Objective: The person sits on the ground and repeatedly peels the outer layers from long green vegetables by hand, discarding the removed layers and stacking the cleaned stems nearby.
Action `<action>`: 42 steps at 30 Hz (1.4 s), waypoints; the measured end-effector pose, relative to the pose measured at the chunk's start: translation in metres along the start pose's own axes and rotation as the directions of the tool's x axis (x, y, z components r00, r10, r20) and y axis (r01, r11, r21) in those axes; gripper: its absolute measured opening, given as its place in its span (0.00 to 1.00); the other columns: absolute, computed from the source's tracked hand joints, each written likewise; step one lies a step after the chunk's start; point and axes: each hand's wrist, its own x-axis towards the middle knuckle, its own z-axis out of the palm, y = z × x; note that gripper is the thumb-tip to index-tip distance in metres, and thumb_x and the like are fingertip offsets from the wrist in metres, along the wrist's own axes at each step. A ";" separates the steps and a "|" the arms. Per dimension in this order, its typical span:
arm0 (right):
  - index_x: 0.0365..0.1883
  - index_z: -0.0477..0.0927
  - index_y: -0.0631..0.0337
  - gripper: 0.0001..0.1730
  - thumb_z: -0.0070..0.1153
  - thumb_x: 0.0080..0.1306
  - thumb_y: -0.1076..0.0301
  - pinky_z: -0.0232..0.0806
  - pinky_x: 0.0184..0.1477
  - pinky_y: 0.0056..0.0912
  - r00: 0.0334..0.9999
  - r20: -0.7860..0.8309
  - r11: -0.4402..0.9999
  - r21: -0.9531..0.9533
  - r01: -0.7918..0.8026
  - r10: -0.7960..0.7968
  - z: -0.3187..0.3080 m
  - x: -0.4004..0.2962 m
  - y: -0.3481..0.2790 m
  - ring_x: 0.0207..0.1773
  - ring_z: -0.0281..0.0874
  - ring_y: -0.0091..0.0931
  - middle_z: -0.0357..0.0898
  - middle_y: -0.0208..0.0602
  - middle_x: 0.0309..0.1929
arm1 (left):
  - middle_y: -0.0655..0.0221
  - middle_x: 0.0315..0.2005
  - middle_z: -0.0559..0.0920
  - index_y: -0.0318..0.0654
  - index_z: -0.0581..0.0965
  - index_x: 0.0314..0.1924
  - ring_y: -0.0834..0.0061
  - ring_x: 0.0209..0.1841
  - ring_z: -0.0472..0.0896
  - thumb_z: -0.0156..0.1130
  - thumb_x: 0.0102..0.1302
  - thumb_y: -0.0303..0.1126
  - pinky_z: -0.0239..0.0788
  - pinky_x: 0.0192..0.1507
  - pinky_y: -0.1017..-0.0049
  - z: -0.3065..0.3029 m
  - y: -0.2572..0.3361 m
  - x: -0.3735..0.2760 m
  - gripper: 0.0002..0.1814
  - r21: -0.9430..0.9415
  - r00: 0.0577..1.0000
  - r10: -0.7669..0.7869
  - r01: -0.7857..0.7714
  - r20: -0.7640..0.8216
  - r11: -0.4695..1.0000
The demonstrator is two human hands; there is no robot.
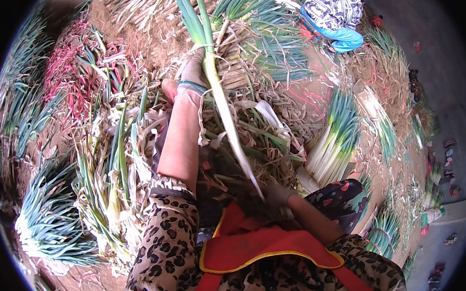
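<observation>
My left hand (193, 69), in a pale glove with a green cuff, is closed around the green upper part of a long green onion (220, 98). The stalk slants down across the middle of the view, its leaves at the top and its white root end pointing at my lap. Near that root end is my right hand (278, 196), blurred and dark; its fingers cannot be made out. Dry peeled leaves (257, 135) lie beneath the stalk. To the right rests a bundle of trimmed green onions (335, 139), white ends towards me.
Untrimmed green onions with dry roots (155, 40) are heaped ahead. Red ties (71, 71) lie at the left, above another onion bundle (52, 218). A co-worker in a patterned head covering (333, 9) crouches at the upper right. Husks and loose leaves (113, 202) flank my left arm.
</observation>
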 end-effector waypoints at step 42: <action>0.43 0.79 0.61 0.17 0.52 0.71 0.55 0.73 0.22 0.30 0.869 -0.395 -0.040 0.905 0.425 0.297 -0.182 0.105 -0.069 0.24 0.81 0.29 0.82 0.37 0.29 | 0.65 0.32 0.81 0.38 0.75 0.48 0.68 0.33 0.82 0.57 0.73 0.39 0.82 0.40 0.63 0.023 -0.044 -0.018 0.13 0.038 0.990 -0.040 0.035 0.135 0.999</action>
